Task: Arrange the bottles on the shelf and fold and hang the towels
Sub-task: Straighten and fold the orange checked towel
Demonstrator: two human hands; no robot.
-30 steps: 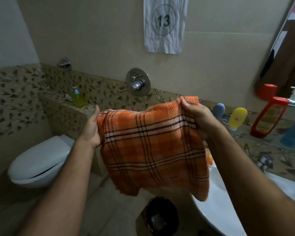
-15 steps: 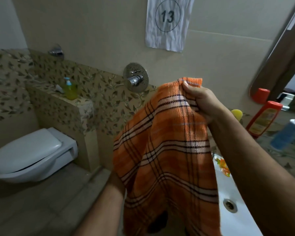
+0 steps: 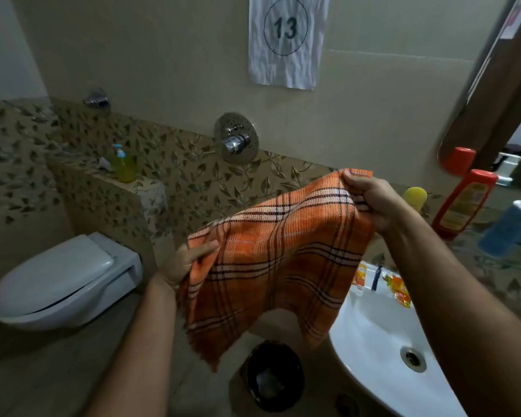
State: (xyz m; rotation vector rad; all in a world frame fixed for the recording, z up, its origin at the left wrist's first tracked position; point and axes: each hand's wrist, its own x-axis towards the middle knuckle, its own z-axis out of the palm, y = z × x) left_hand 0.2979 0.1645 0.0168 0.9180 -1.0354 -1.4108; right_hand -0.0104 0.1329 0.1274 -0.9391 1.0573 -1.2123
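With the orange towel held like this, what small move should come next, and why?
Probably raise the left hand level with the right hand. The orange towel slopes down to the left and its lower edge hangs uneven above the bin; leveling the top edge would let it fold squarely.

Tiled ledge (image 3: 124, 188): green pump bottle (image 3: 123, 164). Floor (image 3: 42, 365): black bin (image 3: 272, 375).
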